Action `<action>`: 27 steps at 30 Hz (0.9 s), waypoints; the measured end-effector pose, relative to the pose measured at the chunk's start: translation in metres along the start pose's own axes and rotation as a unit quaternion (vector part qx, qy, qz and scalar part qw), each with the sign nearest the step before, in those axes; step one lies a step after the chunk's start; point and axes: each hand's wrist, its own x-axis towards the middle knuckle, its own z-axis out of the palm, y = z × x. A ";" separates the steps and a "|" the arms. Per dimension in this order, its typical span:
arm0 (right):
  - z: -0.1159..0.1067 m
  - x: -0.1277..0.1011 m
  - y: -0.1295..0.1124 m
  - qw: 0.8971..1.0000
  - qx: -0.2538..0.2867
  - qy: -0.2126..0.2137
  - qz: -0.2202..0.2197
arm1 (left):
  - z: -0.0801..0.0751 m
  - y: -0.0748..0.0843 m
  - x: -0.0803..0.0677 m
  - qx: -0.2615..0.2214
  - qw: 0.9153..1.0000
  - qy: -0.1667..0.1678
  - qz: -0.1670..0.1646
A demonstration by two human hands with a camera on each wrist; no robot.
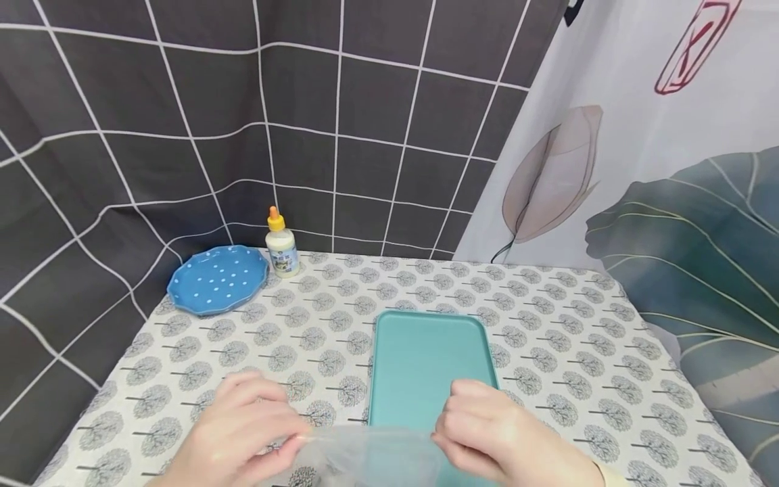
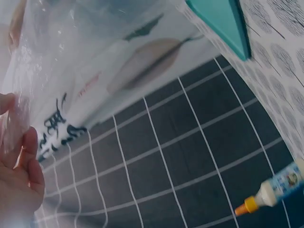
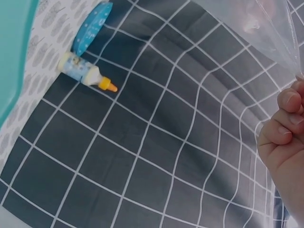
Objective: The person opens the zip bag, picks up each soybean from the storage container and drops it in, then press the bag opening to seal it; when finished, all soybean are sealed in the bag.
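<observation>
Clear plastic bag [image 1: 371, 456]: left hand [image 1: 234, 433] and right hand [image 1: 502, 439] are pinching its rim above teal tray [image 1: 426, 352]; spreading evenly is likely keeping it from tearing.

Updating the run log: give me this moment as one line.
left hand: pinches clear plastic bag | right hand: pinches bag | bag over near end of teal tray | blue plate, glue bottle untouched
</observation>
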 end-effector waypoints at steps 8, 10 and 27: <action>-0.005 0.004 0.004 0.999 0.011 0.025 -0.022 | -0.015 -0.003 -0.001 -0.016 0.999 0.037 -0.020; -0.006 0.005 0.006 0.999 0.018 0.032 -0.025 | -0.019 -0.004 -0.004 -0.023 0.999 0.033 -0.033; 0.013 0.006 0.019 0.997 -0.024 0.055 0.044 | -0.034 -0.005 -0.022 0.114 0.965 0.023 -0.235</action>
